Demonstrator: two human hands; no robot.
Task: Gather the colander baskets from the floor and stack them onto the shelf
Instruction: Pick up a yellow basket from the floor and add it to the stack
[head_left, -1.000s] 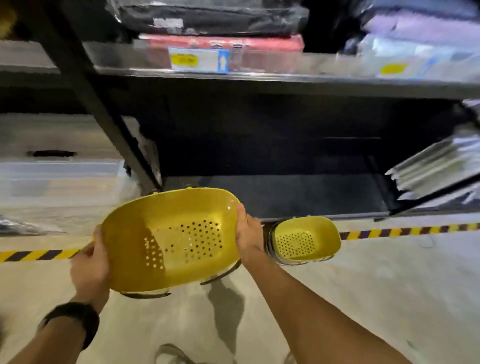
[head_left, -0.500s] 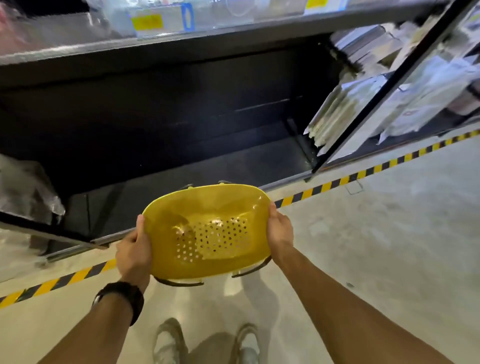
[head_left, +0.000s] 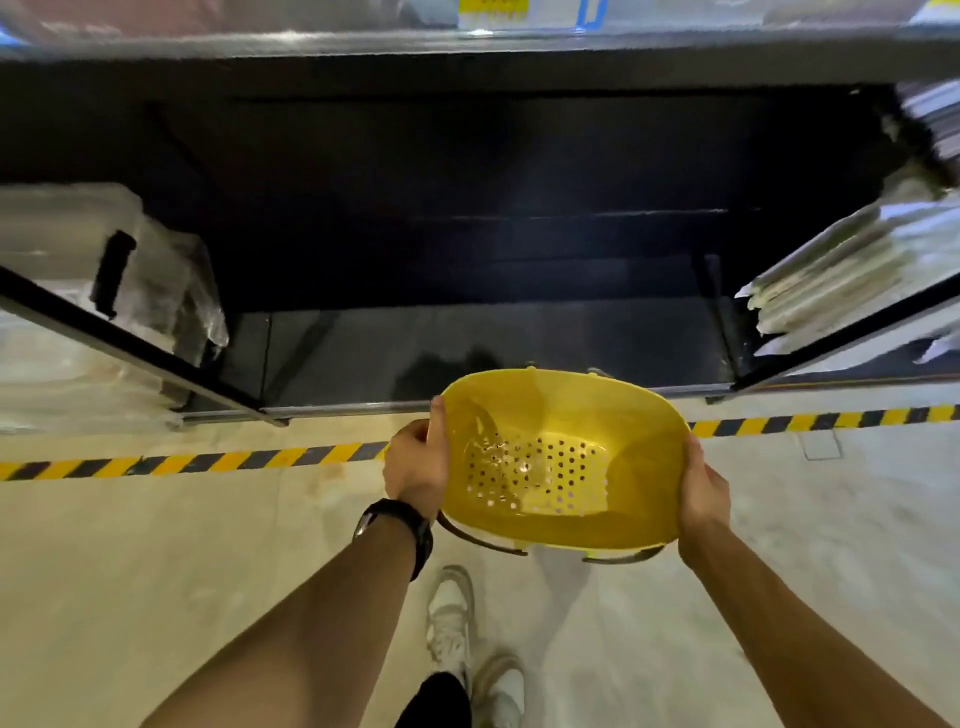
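Head view: we hold a yellow colander basket (head_left: 563, 457) in the air above the floor (head_left: 156, 545), its hollow side with the round drain holes turned up toward us and tilted a little. Our left hand (head_left: 415, 462) has its grip closed on the left rim, thumb over the edge; our right hand (head_left: 702, 493) clasps the right rim the same way. Dark wire handles hang under the basket's near side. Just beyond it runs a yellow-and-black striped tape (head_left: 208, 462), then the dark, low shelf (head_left: 493, 358). Clear plastic bins (head_left: 78, 270) sit at left, stacked flat packages (head_left: 852, 275) at right. Our pale shoes (head_left: 452, 618) show below.
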